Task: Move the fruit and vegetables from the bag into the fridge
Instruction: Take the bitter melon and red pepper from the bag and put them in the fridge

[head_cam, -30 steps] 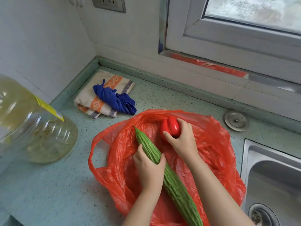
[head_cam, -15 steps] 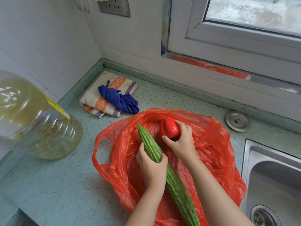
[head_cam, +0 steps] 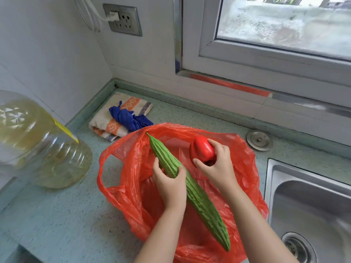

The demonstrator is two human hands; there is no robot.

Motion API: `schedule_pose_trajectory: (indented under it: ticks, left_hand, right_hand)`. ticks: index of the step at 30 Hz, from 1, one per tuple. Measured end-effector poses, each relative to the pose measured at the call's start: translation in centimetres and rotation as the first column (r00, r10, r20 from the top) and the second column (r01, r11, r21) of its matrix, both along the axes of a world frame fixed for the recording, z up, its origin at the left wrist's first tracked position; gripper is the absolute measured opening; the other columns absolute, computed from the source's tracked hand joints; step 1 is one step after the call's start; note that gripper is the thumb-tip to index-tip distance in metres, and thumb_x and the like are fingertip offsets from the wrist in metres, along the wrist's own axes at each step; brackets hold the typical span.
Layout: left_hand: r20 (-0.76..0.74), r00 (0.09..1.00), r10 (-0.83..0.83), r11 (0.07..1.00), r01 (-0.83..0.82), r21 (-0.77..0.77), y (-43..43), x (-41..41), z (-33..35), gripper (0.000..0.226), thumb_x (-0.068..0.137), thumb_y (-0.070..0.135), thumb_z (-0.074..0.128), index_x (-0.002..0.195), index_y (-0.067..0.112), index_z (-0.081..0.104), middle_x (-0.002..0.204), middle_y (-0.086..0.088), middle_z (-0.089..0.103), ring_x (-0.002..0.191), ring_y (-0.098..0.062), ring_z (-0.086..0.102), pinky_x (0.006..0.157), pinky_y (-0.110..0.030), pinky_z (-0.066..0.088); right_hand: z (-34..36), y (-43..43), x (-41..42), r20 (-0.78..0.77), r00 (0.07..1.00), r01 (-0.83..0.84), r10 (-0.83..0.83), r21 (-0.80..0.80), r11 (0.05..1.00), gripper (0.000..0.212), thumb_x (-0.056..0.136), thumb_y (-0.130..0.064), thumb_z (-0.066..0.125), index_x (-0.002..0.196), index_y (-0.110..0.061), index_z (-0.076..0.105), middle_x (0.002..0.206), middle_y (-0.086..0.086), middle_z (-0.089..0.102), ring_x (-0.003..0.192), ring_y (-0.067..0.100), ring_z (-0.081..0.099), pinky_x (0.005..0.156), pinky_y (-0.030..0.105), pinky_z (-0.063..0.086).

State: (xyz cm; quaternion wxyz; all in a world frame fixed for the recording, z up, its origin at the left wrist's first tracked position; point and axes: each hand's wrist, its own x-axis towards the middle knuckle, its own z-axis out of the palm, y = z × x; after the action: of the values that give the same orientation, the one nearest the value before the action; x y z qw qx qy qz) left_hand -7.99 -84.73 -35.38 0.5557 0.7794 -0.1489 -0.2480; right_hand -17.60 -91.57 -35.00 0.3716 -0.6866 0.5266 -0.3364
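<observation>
On a speckled tabletop, beside a big oil bottle and folded towel, a red plastic bag lies open. The left hand is wrapped around a long bitter gourd, lifted partly clear of the bag; the right hand is closed on a red bell pepper above the bag's mouth. Lifting both straight up, gourd gripped nearer its middle, should keep it level and the plastic from snagging. A sink sits right.

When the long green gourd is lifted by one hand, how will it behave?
The gourd looks stiff: it stays straight in the left hand. Held near one end, it may tip. Its bumpy skin probably helps the grip.
</observation>
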Motion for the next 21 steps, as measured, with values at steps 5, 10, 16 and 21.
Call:
schedule_pose_trajectory:
  ticks: [5, 10, 16, 21]
  left_hand:
    - [-0.116, 0.992, 0.049, 0.999, -0.05, -0.001, -1.0, 0.3, 0.3, 0.07, 0.075, 0.017, 0.07, 0.136, 0.019, 0.036, 0.132, -0.01, 0.049, 0.119, -0.024, 0.048, 0.101, -0.042, 0.039]
    - [-0.193, 0.981, 0.003, 1.0, -0.007, -0.022, -0.2, -0.7, 0.7, 0.067, 0.077, 0.017, 0.069, 0.135, 0.023, 0.037, 0.13, -0.003, 0.05, 0.115, -0.019, 0.05, 0.101, -0.04, 0.04]
    - [-0.239, 0.965, -0.108, 0.991, 0.085, -0.105, 1.8, -2.2, 2.4, 0.065, 0.079, 0.01, 0.068, 0.136, 0.02, 0.037, 0.126, -0.003, 0.052, 0.107, -0.017, 0.054, 0.088, -0.028, 0.042]
    - [-0.246, 0.937, -0.247, 0.96, 0.203, -0.192, 3.7, -3.2, 3.4, 0.064, 0.081, 0.009, 0.066, 0.136, 0.025, 0.037, 0.125, -0.002, 0.054, 0.108, -0.017, 0.056, 0.087, -0.031, 0.046]
  right_hand:
    - [0.8, 0.3, -1.6, -0.018, 1.0, 0.0, -0.001, -0.031, 1.0, 0.068, 0.068, -0.02, 0.078, 0.127, -0.019, 0.046, 0.113, 0.005, 0.042, 0.101, 0.005, 0.038, 0.084, -0.004, 0.02]
    - [1.5, 0.9, -3.2, -0.045, 0.999, -0.001, -0.002, -0.071, 0.997, 0.068, 0.067, -0.02, 0.079, 0.128, -0.018, 0.047, 0.114, 0.005, 0.043, 0.103, 0.004, 0.037, 0.084, -0.008, 0.016]
    - [2.7, 2.8, -5.4, -0.076, 0.997, 0.023, -0.029, -0.083, 0.996, 0.068, 0.068, -0.023, 0.078, 0.129, -0.02, 0.046, 0.111, -0.001, 0.039, 0.105, 0.005, 0.038, 0.089, 0.007, 0.023]
    - [3.8, 5.7, -7.3, -0.093, 0.994, 0.052, -0.059, -0.067, 0.996, 0.068, 0.069, -0.024, 0.077, 0.13, -0.021, 0.045, 0.112, -0.003, 0.039, 0.104, 0.006, 0.041, 0.09, 0.014, 0.027]
